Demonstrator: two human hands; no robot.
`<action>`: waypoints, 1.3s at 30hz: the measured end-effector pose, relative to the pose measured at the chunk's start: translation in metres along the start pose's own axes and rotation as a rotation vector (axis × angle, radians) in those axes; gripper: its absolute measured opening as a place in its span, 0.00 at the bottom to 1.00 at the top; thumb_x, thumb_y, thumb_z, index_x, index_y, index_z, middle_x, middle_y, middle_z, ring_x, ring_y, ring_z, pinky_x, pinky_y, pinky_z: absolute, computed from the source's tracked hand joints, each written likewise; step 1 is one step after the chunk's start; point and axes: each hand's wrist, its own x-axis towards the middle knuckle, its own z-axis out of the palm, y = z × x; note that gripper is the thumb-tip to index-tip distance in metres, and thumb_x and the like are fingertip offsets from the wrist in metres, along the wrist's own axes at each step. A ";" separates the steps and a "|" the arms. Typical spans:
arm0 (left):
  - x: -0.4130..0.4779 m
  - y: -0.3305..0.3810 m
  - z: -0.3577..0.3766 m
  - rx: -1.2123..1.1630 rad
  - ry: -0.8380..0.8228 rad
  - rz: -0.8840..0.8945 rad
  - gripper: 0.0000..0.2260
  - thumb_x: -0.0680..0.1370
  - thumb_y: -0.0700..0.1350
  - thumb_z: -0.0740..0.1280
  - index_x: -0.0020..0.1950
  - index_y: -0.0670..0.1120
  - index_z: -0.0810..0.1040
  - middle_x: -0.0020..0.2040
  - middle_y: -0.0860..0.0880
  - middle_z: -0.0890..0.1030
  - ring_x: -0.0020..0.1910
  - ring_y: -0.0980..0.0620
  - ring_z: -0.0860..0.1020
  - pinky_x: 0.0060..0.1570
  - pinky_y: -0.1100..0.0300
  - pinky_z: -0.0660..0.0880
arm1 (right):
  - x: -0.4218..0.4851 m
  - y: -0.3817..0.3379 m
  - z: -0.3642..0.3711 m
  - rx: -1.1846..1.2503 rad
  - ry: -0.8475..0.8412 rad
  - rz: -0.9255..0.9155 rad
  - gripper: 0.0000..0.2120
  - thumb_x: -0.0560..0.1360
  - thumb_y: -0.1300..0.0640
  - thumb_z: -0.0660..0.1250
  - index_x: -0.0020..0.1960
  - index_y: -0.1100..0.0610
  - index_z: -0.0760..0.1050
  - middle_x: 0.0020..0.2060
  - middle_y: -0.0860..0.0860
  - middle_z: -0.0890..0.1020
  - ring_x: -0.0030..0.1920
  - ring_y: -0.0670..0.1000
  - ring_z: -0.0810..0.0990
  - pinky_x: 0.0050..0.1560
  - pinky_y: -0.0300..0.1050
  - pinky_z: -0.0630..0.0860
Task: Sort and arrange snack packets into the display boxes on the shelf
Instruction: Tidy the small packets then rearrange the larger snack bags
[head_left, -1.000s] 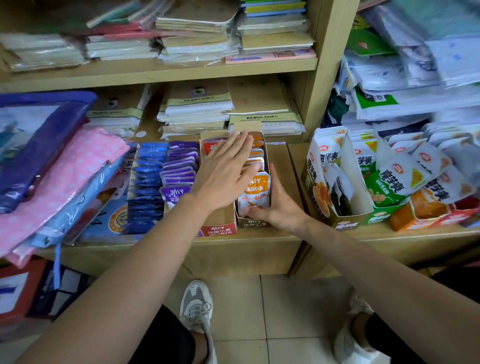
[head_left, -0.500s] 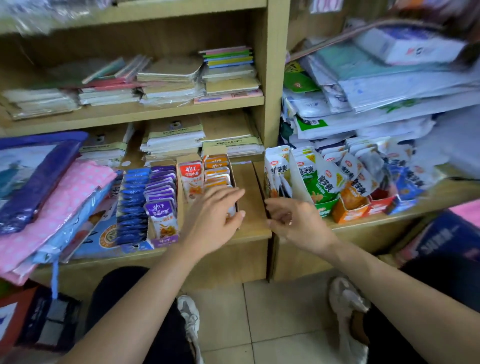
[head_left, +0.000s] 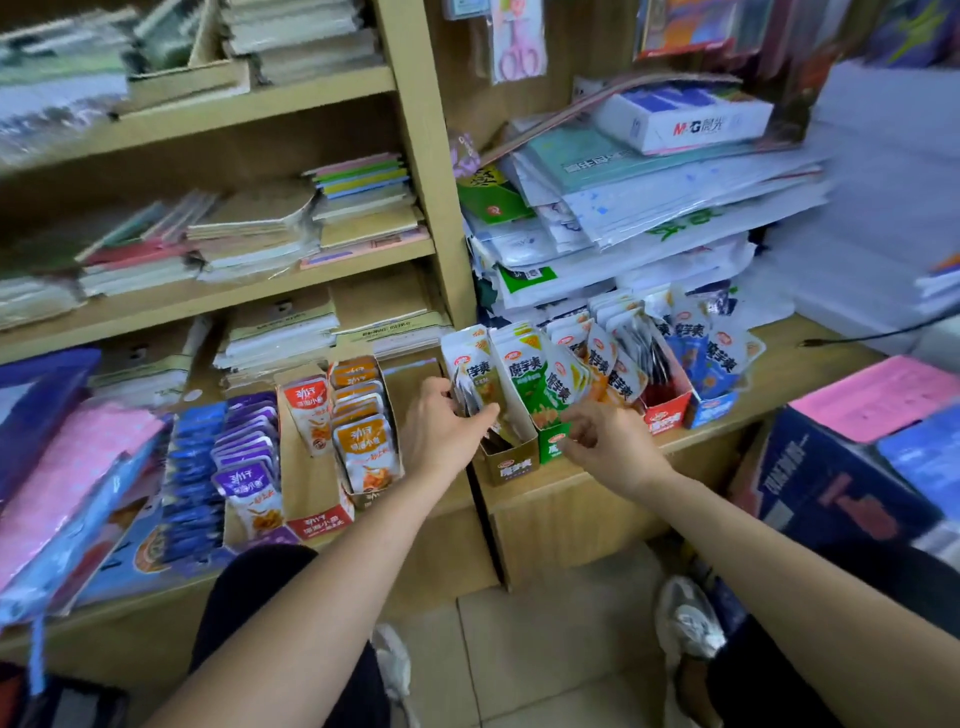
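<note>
White packets (head_left: 469, 366) gripped, left hand (head_left: 445, 432); right hand (head_left: 609, 445) curled.

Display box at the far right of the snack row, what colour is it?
The display box is blue; clearest in the head view.

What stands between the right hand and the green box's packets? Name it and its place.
Nothing visible. The right hand is at the front of the green box, just below its green packets. The left hand grips olive packets in the neighbouring brown box, off that path.
</note>
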 end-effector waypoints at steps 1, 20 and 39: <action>0.002 -0.002 0.002 0.000 0.036 0.009 0.16 0.73 0.56 0.75 0.54 0.53 0.73 0.43 0.60 0.77 0.50 0.51 0.80 0.42 0.57 0.72 | 0.003 -0.002 0.003 -0.005 -0.038 -0.021 0.13 0.75 0.56 0.74 0.59 0.52 0.81 0.43 0.46 0.83 0.39 0.42 0.80 0.44 0.43 0.81; 0.089 -0.024 -0.016 -0.327 -0.291 0.431 0.08 0.68 0.59 0.75 0.37 0.56 0.83 0.35 0.51 0.83 0.32 0.51 0.77 0.35 0.51 0.74 | 0.095 -0.034 0.034 0.196 0.085 0.003 0.17 0.71 0.53 0.78 0.58 0.51 0.79 0.37 0.48 0.79 0.32 0.44 0.75 0.31 0.35 0.70; 0.077 -0.046 -0.022 -0.331 -0.304 0.435 0.06 0.74 0.38 0.75 0.41 0.49 0.85 0.38 0.55 0.85 0.38 0.57 0.82 0.40 0.66 0.76 | 0.108 -0.052 -0.018 0.445 0.685 -0.034 0.02 0.79 0.56 0.70 0.50 0.52 0.81 0.31 0.42 0.80 0.35 0.51 0.84 0.35 0.45 0.78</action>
